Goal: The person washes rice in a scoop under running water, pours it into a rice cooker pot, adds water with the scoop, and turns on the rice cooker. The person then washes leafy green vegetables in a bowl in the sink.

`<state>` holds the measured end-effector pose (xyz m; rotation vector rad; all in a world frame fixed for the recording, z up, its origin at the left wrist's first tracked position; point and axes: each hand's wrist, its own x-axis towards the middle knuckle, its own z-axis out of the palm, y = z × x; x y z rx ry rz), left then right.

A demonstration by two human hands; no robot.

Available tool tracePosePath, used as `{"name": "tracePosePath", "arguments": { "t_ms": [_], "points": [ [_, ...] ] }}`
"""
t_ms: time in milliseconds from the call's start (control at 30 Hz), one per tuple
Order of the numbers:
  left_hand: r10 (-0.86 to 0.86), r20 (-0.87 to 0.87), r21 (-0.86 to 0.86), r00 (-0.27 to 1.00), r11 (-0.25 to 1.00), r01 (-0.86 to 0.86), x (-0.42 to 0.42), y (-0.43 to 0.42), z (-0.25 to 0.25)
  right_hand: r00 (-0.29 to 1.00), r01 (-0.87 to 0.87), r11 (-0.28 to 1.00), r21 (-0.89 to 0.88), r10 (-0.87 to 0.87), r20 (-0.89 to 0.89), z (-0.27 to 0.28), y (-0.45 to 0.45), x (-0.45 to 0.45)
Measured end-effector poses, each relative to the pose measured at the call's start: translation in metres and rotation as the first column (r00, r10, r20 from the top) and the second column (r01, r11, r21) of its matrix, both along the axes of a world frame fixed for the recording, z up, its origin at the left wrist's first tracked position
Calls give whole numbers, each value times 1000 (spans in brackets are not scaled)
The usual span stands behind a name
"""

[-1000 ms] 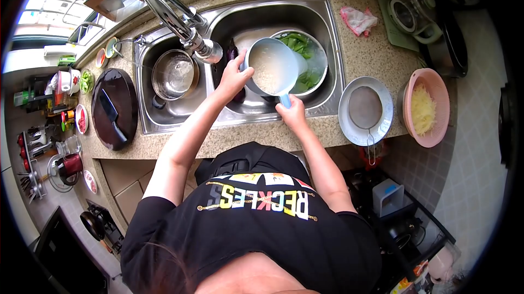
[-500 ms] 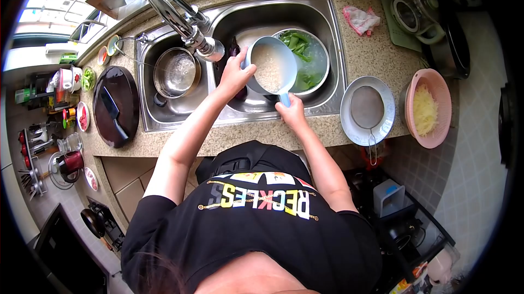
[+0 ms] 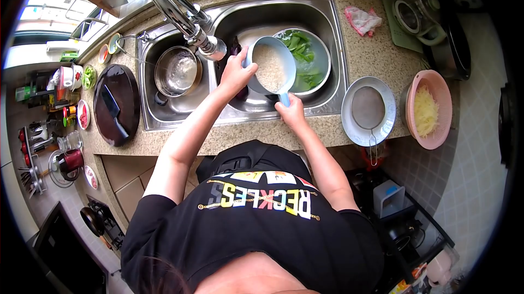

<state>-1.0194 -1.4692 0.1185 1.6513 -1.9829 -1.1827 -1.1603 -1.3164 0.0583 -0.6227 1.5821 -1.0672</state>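
Observation:
My left hand (image 3: pixel 238 73) grips the left rim of a light blue pot (image 3: pixel 292 64) held over the right sink basin. Inside the pot lie pale grains (image 3: pixel 269 67) in cloudy water. My right hand (image 3: pixel 291 110) is closed on the pot's handle at the near side. Behind the pot's right edge, a round basin (image 3: pixel 326 70) holds green leaves (image 3: pixel 299 45) in water. A dark purple eggplant (image 3: pixel 234 48) lies in the sink, partly hidden by my left hand and the pot.
The faucet (image 3: pixel 210 45) arches over the sink divider. A metal pot (image 3: pixel 177 72) sits in the left basin. Left of it, a knife (image 3: pixel 112 107) rests on a dark round board (image 3: pixel 126 89). A bowl with a strainer (image 3: pixel 367 107) and a pink colander (image 3: pixel 445 109) stand right.
Less water streams from the blue pot's right side over the leaves, and more of the leaves shows. The pot looks slightly more level. Both hands keep their hold.

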Motion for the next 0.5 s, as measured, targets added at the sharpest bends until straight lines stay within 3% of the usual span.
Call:
{"name": "tracePosePath", "arguments": {
  "t_ms": [500],
  "points": [
    [-16,0,1,1000,1000,16,3,-3,-6,1000,-11,1000,-2,11,-7,-6,0,2]
  ]
}}
